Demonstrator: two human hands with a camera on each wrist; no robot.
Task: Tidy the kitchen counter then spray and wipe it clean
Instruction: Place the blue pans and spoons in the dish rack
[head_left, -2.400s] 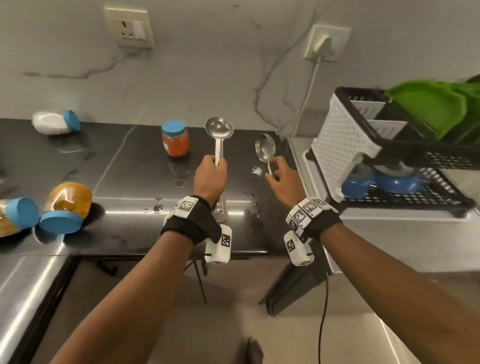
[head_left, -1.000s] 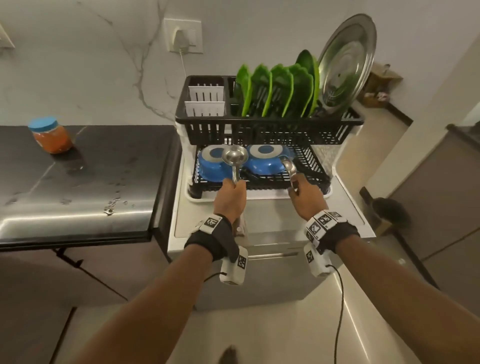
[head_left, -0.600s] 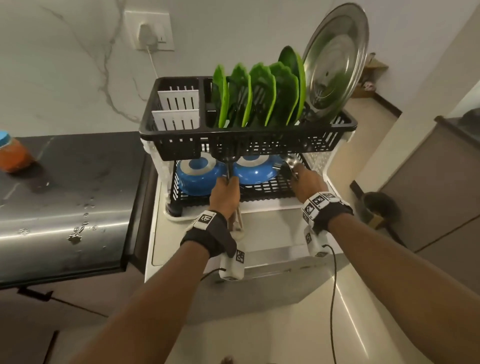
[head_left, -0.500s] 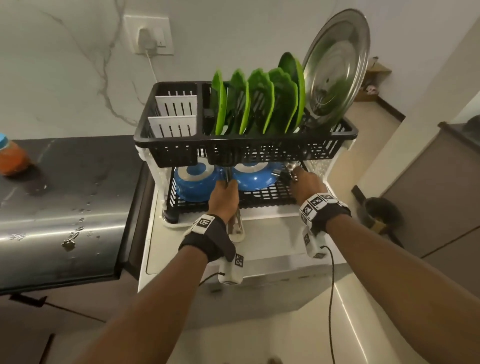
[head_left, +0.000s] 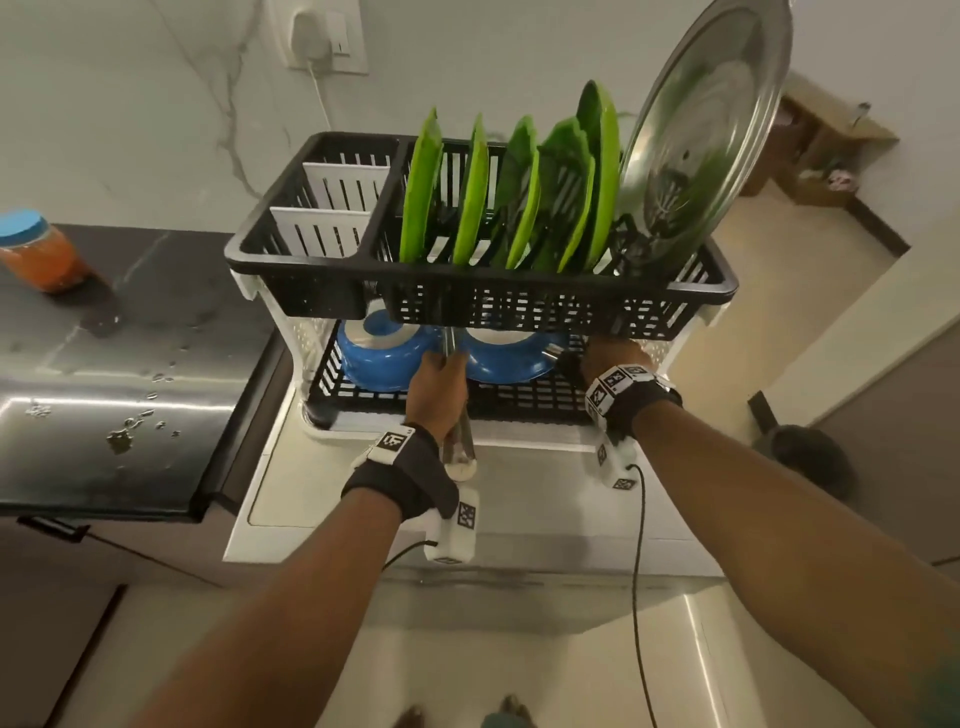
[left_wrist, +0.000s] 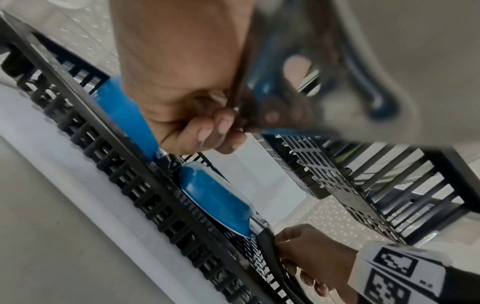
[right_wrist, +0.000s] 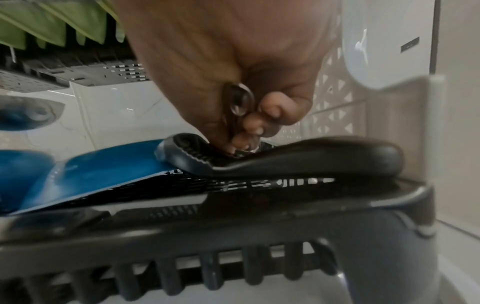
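Observation:
My left hand (head_left: 436, 387) grips the handle of a steel ladle (head_left: 460, 452). Its shaft runs up under the black upper basket (head_left: 519, 306) of the dish rack, and the bowl is hidden there. In the left wrist view my fingers (left_wrist: 207, 131) curl round that handle above the blue pans (left_wrist: 215, 199). My right hand (head_left: 610, 358) is inside the lower tier (head_left: 519, 402) at the right. There it pinches a steel spoon (right_wrist: 239, 102) just over a pan's black handle (right_wrist: 298, 160).
Green plates (head_left: 472, 192) and a steel lid (head_left: 701, 135) stand in the upper basket. The rack sits on a white appliance top (head_left: 337, 499). To the left is the wet black counter (head_left: 104, 364) with an orange jar (head_left: 36, 249).
I turned from the counter to the dish rack, carrying the ladle and the spoon. Both hands have since pushed further under the upper basket, into the lower tier.

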